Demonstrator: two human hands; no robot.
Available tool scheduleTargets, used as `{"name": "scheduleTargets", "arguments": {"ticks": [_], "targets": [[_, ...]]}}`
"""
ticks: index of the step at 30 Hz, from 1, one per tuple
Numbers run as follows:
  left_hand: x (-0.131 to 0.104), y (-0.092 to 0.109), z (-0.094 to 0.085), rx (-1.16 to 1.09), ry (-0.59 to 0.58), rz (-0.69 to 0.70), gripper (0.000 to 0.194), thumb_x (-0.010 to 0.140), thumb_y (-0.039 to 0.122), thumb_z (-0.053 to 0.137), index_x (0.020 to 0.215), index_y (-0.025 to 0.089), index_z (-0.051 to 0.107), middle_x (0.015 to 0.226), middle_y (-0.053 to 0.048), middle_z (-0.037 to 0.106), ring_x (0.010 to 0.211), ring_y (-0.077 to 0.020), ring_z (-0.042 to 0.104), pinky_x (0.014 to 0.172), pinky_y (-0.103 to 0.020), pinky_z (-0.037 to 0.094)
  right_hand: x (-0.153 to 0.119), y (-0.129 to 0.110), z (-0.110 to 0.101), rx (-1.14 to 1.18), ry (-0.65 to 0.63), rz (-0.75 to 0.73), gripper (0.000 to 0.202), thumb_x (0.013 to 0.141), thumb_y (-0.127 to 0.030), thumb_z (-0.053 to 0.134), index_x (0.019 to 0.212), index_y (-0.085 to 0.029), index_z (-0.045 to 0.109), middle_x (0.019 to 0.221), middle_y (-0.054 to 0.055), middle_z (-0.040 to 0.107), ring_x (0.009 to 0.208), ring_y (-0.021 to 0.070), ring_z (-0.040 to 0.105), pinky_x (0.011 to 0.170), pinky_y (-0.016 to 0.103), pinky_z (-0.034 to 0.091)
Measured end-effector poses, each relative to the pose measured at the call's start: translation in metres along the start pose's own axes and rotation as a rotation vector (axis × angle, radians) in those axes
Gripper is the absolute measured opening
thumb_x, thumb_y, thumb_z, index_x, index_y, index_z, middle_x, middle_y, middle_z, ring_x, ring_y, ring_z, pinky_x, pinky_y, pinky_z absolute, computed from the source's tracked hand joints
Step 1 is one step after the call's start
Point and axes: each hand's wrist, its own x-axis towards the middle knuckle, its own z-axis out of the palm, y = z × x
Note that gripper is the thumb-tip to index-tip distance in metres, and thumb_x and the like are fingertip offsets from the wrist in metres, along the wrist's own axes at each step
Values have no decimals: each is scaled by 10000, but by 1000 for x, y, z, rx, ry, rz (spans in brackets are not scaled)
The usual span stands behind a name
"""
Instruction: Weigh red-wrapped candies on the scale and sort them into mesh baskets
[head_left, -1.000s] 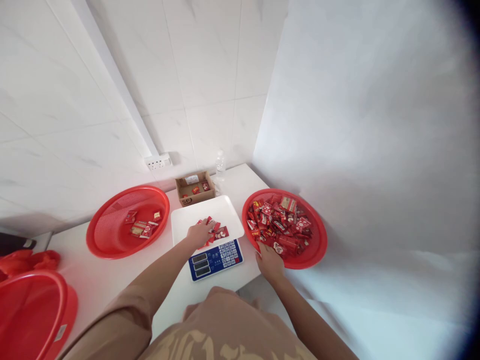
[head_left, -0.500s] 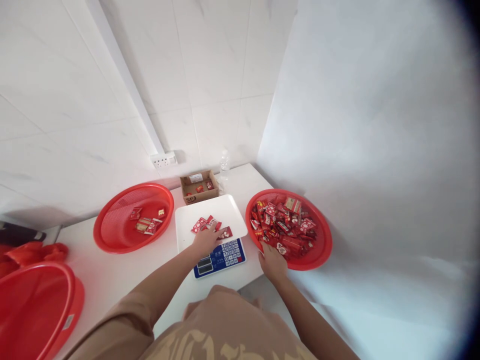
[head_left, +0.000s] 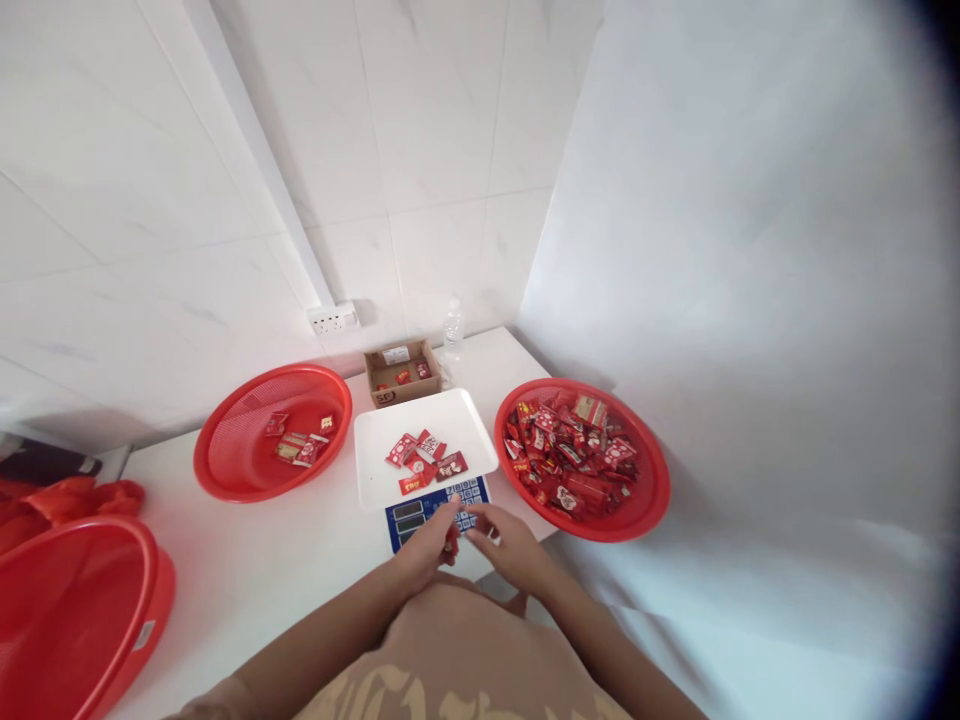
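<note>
My left hand (head_left: 426,545) is closed on a small red packet (head_left: 451,548) in front of the scale, close to my body. Facing it, my right hand (head_left: 510,548) has its fingers bent, with the thumb and index finger apart and nothing visible between them. Both hands hover over the blue keypad of the digital scale (head_left: 409,522) and partly cover it. Several red snack packets (head_left: 451,466) lie on the scale's white tray (head_left: 379,430). To the right, a red basket (head_left: 657,490) holds a heap of similar red packets (head_left: 570,450).
A second red basket (head_left: 214,450) on the left contains a few packets. Behind the scale stand a small cardboard box (head_left: 382,385) and a clear plastic bottle (head_left: 453,328). Another red basket (head_left: 154,590) occupies the lower left, near red bags (head_left: 90,498). A wall socket (head_left: 334,318) is behind.
My left hand has drawn back from the tray towards my body and now holds a packet. My right hand has left the right basket's rim and moved left beside it. More packets show on the tray.
</note>
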Motion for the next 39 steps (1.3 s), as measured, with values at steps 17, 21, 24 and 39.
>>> {"name": "scheduleTargets", "arguments": {"ticks": [17, 21, 24, 39], "targets": [[-17, 2, -7, 35, -107, 218, 403, 646, 487, 729, 823, 156, 584, 814, -45, 645, 782, -158, 593, 778, -316, 435, 1, -23, 10, 554, 80, 282, 314, 759, -505, 567, 748, -195, 523, 658, -9, 590, 630, 138, 564, 568, 261, 444], [-22, 5, -4, -50, -117, 256, 378, 647, 470, 738, 784, 165, 562, 745, -13, 629, 703, -132, 586, 764, -308, 442, 0, -23, 11, 534, 27, 278, 434, 760, -633, 497, 721, -201, 482, 595, -27, 553, 553, 119, 535, 498, 235, 398], [-27, 8, -3, -60, -139, 219, 395, 644, 483, 738, 784, 169, 543, 713, 4, 610, 648, -114, 569, 703, -288, 435, -3, -26, 9, 473, -28, 243, 489, 783, -662, 436, 648, -195, 488, 524, -38, 491, 495, 102, 476, 491, 234, 371], [-35, 2, 1, 54, -119, 306, 439, 752, 602, 555, 621, 207, 414, 512, 43, 458, 510, -108, 450, 567, -266, 331, -10, -45, 3, 664, -166, 214, 555, 810, -671, 402, 649, -167, 569, 553, 1, 577, 497, 95, 473, 504, 223, 350]]}}
